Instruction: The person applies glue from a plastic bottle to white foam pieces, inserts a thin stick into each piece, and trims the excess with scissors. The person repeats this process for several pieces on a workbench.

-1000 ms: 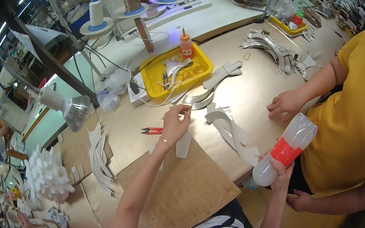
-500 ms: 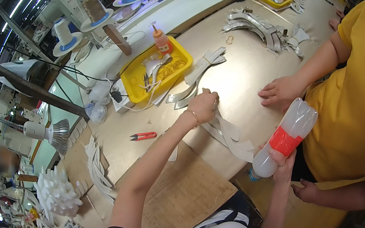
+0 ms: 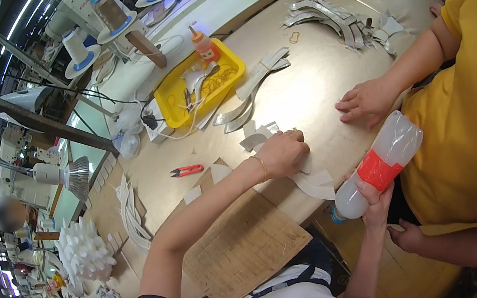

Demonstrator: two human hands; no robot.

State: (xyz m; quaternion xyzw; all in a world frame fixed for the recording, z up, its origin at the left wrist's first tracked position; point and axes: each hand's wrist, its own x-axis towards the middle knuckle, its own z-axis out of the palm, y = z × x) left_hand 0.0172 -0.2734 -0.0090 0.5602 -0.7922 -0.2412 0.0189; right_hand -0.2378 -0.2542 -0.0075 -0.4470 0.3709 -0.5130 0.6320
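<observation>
While the right hand (image 3: 375,201) gripped a clear plastic bottle (image 3: 381,165), its fingers wrapped just below the red label (image 3: 379,170), the left hand (image 3: 283,154) was over the worktop (image 3: 320,77) at a group of curved pale strips (image 3: 313,185). The clear bottle slanted beyond the worktop's near right edge, its blue cap (image 3: 336,215) lowermost, just beside a co-worker's yellow shirt (image 3: 467,118). The left hand's fingers bent down among the strips, which showed on both sides of it; whether they pinched one could not be told. A brown board (image 3: 255,240) lay at the near edge, with red snips (image 3: 187,170) off to its upper left. Farther back, a yellow tray (image 3: 174,120) held an orange bottle (image 3: 206,50) and rubber bands (image 3: 220,79), and a bundle of strips (image 3: 261,77) lay just beside it. The co-worker's hand (image 3: 365,101) was near the clear bottle. A heap of white pieces (image 3: 86,250) sat at the lower left, below a lamp (image 3: 73,177).
</observation>
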